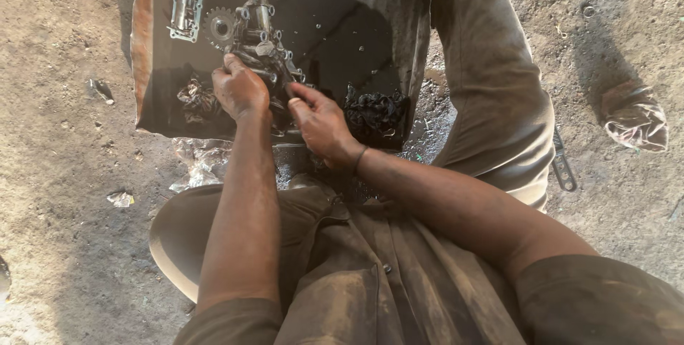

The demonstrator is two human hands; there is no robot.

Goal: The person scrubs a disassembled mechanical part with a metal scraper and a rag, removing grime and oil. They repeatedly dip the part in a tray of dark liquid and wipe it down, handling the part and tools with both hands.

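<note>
Both hands work a greasy metal engine part [262, 49] at twelve o'clock in an oily tray [399, 39]: left hand [239, 91] gripping it, right hand [320, 123] seemingly pinching something small, needing steady hold.

— How are the arms lying?

— Both forearms are reaching toward twelve o'clock, bare below rolled sleeves. The left hand [239, 91] is curling knuckles-up, fingers bent toward one o'clock.

— And the other?

— The right hand [320, 123] is sitting at its four o'clock, fingers pinching toward eleven, wrist angling in from five.
</note>
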